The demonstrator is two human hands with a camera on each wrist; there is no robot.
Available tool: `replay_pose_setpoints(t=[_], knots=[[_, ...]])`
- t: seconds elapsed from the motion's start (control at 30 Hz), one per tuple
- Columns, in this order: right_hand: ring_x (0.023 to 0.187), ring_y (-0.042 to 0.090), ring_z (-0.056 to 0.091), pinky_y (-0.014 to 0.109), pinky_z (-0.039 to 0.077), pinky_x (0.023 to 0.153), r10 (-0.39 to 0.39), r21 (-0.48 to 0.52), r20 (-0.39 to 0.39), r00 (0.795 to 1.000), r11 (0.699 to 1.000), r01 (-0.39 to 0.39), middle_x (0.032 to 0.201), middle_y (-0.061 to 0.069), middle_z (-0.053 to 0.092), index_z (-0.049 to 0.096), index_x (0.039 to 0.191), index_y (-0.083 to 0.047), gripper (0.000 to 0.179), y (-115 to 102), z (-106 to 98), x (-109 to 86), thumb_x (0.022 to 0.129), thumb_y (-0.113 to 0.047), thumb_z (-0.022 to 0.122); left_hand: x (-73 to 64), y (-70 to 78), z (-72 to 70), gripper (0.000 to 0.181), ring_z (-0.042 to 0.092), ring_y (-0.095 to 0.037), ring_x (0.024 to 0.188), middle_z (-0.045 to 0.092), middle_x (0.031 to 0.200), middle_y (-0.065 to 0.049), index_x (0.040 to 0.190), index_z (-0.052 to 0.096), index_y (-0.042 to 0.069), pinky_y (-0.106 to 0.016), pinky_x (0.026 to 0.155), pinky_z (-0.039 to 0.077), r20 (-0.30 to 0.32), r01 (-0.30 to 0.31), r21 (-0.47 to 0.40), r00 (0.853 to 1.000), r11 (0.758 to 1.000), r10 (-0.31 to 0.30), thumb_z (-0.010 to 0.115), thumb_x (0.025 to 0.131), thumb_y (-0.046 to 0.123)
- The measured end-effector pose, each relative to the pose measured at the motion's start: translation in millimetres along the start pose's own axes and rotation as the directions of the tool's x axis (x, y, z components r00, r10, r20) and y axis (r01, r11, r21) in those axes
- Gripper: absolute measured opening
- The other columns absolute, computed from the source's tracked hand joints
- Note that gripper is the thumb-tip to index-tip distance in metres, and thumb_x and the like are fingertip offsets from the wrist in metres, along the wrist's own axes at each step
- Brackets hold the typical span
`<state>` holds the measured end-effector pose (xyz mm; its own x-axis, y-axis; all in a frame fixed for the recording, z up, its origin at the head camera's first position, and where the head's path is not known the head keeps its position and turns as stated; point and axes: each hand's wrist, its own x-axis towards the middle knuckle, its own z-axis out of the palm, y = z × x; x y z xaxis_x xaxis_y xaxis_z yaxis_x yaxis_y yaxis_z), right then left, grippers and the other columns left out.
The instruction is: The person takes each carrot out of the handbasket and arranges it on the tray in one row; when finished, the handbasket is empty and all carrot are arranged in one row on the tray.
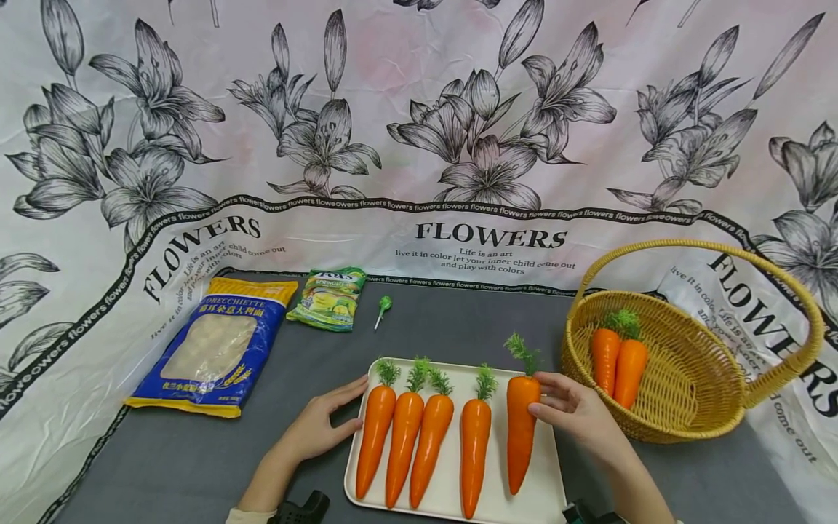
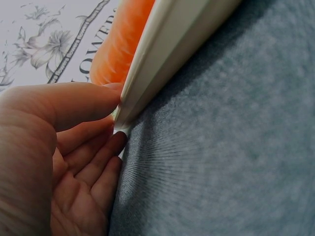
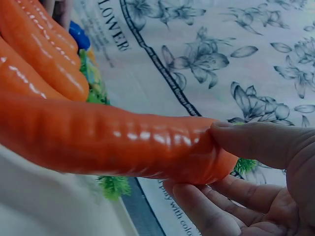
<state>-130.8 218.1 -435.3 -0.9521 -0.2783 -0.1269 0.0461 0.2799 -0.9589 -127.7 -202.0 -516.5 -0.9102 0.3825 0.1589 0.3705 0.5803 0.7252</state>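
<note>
My right hand (image 1: 576, 406) pinches a carrot (image 1: 521, 429) near its leafy top, thumb on one side and fingers on the other. That carrot is over the right part of a white tray (image 1: 494, 477), point toward me; the right wrist view shows the grip on the carrot (image 3: 123, 140) closely. Several other orange carrots (image 1: 474, 455) with green tops lie side by side on the tray. At the tray's left edge, my left hand (image 1: 321, 422) touches the rim with thumb and fingertips, fingers fairly straight. The left wrist view shows the thumb against the tray rim (image 2: 142, 64).
A yellow wicker basket (image 1: 694, 429) with a tall handle stands at the right, with two carrots (image 1: 631, 372) inside. On the left lie a blue pasta bag (image 1: 212, 349), a green snack packet (image 1: 329, 298) and a green lollipop (image 1: 385, 303). Behind hangs a flower-printed cloth (image 1: 366, 240).
</note>
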Motion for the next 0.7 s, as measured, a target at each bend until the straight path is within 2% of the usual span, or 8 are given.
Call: replay_pose_setpoints(t=[0.27,0.5,0.7], knots=[[0.098,0.006,0.065,0.026,0.055,0.082,0.009,0.07,0.103,0.995,0.997,-0.016,0.125,0.03,0.052,0.034,0.137,0.014,0.062,19,13,8.8,0.09,-0.012,0.064,-0.8,1.6,0.1,0.056,0.046,-0.023,0.131,0.046,0.145,0.004,0.139,0.051,0.018,-0.05,0.103,0.041,0.0,0.007,-0.001,1.0,1.0,-0.007,0.066,0.088,0.034],[0.098,0.012,0.064,0.026,0.054,0.082,0.064,0.091,0.138,0.988,0.993,-0.077,0.118,0.022,0.057,0.038,0.134,0.013,0.06,32,19,13.6,0.088,-0.015,0.065,0.0,1.3,0.3,0.056,0.046,-0.023,0.132,0.046,0.145,0.004,0.139,0.051,0.018,-0.051,0.103,0.041,0.004,0.009,-0.006,1.0,1.0,-0.009,0.066,0.088,0.035],[0.092,0.012,0.063,0.026,0.054,0.079,0.094,0.094,0.164,0.982,0.989,-0.11,0.109,0.014,0.062,0.041,0.131,0.015,0.059,33,27,16.3,0.088,-0.016,0.065,0.8,1.1,-0.6,0.056,0.045,-0.023,0.132,0.045,0.145,0.004,0.139,0.05,0.018,-0.051,0.103,0.041,0.008,0.006,-0.012,1.0,1.0,-0.006,0.065,0.088,0.035]])
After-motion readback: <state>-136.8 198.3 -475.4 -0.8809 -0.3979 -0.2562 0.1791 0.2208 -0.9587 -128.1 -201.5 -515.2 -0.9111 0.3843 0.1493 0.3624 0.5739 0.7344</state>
